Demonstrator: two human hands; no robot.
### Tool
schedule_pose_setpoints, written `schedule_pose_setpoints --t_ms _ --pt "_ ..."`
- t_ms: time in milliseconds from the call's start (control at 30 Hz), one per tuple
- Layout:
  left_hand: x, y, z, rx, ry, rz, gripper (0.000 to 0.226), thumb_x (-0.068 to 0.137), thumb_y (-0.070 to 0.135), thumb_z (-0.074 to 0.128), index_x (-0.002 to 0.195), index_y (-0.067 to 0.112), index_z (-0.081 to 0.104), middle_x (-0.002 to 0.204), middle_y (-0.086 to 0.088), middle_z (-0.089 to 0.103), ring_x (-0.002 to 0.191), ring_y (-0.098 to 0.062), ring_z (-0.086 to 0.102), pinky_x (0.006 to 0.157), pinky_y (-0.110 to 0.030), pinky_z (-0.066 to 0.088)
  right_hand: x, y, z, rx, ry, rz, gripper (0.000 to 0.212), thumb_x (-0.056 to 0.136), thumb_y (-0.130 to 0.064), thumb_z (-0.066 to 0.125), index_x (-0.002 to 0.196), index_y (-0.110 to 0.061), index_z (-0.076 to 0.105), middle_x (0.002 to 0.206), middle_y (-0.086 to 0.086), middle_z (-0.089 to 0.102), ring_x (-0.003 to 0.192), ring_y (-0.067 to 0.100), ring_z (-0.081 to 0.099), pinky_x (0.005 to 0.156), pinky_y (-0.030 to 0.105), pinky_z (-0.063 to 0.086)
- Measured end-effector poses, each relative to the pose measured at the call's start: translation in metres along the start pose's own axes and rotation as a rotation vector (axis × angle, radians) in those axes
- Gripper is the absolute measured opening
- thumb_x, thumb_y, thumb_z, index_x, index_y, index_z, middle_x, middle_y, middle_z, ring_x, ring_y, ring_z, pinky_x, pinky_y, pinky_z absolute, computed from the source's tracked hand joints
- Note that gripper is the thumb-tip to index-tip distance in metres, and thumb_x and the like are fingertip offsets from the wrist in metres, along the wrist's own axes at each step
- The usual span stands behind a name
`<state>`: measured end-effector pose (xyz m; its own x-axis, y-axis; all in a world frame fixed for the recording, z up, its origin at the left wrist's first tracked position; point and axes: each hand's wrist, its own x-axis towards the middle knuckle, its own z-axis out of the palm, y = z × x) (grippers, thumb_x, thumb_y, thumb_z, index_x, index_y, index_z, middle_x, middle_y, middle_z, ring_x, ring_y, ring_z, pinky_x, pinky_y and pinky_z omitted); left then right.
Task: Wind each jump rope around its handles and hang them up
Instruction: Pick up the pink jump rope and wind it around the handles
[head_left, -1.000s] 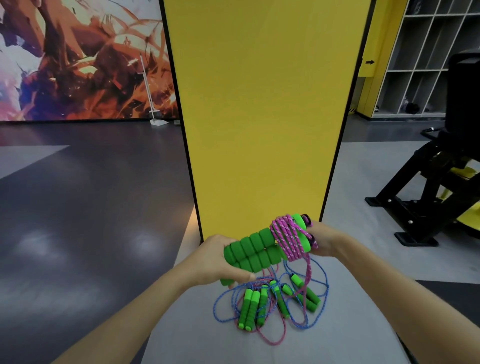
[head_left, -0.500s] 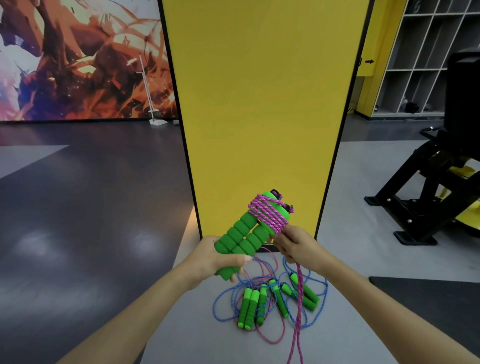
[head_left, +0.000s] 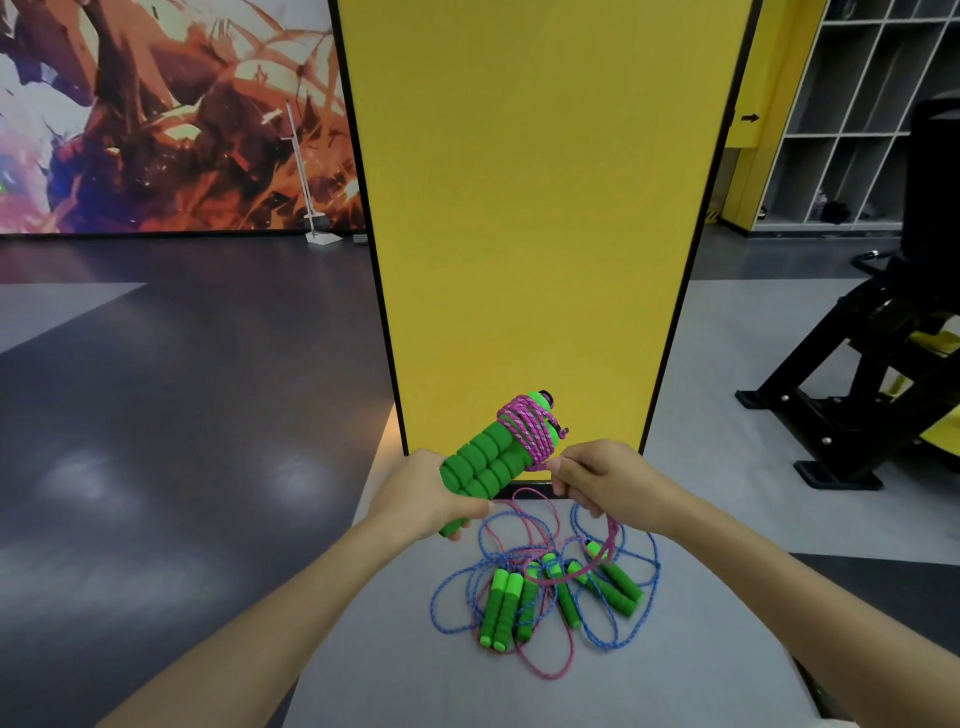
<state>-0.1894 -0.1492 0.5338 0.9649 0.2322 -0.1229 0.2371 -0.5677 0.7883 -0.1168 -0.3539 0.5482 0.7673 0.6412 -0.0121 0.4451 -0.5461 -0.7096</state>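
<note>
**Rope Winding: Hand and Rope Positions**

The left hand (head_left: 421, 493) grips the lower end of 2 green foam handles (head_left: 483, 467), with its fingers curled around both. The pair is held side by side, tilted up to the right, in front of the yellow panel (head_left: 540, 208). Turns of pink rope (head_left: 530, 431) are coiled around the upper end. The right hand (head_left: 597, 480) pinches the loose part of that rope just beside the coils. From there it hangs down to the pile of other ropes (head_left: 550, 592) on the grey surface (head_left: 415, 649) below.
</note>
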Motion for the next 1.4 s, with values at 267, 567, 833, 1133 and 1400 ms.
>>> schedule_pose_setpoints --t_ms 267,567,833,1133,1400 --pt "-0.003 0.008 -0.002 0.530 0.012 0.087 0.026 0.070 0.035 0.074 0.076 0.014 0.060 0.067 -0.002 0.073 0.051 -0.004 0.064 0.054 -0.021 0.047 0.014 -0.027 -0.029 -0.421 -0.005 -0.173 0.039 0.095 -0.040 0.050 0.083 -0.005 0.064 0.065 0.005 0.057 0.058 0.017 0.048 0.052 0.024 0.034" --pt "-0.008 0.012 -0.006 0.656 -0.107 0.319 0.034 0.069 0.046 0.074 0.071 0.017 0.056 0.061 0.000 0.070 0.046 0.001 0.053 0.073 -0.033 0.054 0.041 -0.042 -0.045 -0.501 -0.063 -0.167 0.044 0.087 -0.050 0.057 0.079 -0.008 0.066 0.060 -0.003 0.052 0.053 0.012 0.044 0.050 0.026 0.031" --pt "-0.014 0.009 -0.013 0.436 -0.195 0.396 0.031 0.067 0.042 0.080 0.071 0.022 0.057 0.060 0.000 0.070 0.052 -0.004 0.061 0.067 -0.030 0.054 0.044 -0.016 -0.041 -0.012 -0.351 0.026 0.048 0.088 -0.046 0.057 0.054 -0.013 0.052 0.051 -0.007 0.040 0.045 0.004 0.034 0.059 0.023 0.029" --pt "-0.019 0.015 -0.011 -0.130 -0.355 0.289 0.018 0.071 0.005 0.082 0.073 0.015 0.066 0.060 -0.001 0.066 0.050 -0.014 0.060 0.048 -0.023 0.047 0.026 0.026 -0.016 0.700 -0.125 0.345 0.044 0.095 0.005 0.034 0.054 -0.002 0.049 0.036 -0.001 0.053 0.043 0.010 0.052 0.057 0.028 0.047" --pt "-0.016 0.017 -0.010 -0.324 -0.297 0.221 0.011 0.077 0.005 0.076 0.078 0.009 0.066 0.063 -0.008 0.066 0.046 -0.015 0.059 0.048 -0.023 0.048 0.017 0.022 0.025 0.978 -0.048 0.113 0.033 0.101 -0.010 0.034 0.069 -0.019 0.031 0.057 -0.005 0.024 0.051 0.008 0.021 0.047 0.019 0.025"
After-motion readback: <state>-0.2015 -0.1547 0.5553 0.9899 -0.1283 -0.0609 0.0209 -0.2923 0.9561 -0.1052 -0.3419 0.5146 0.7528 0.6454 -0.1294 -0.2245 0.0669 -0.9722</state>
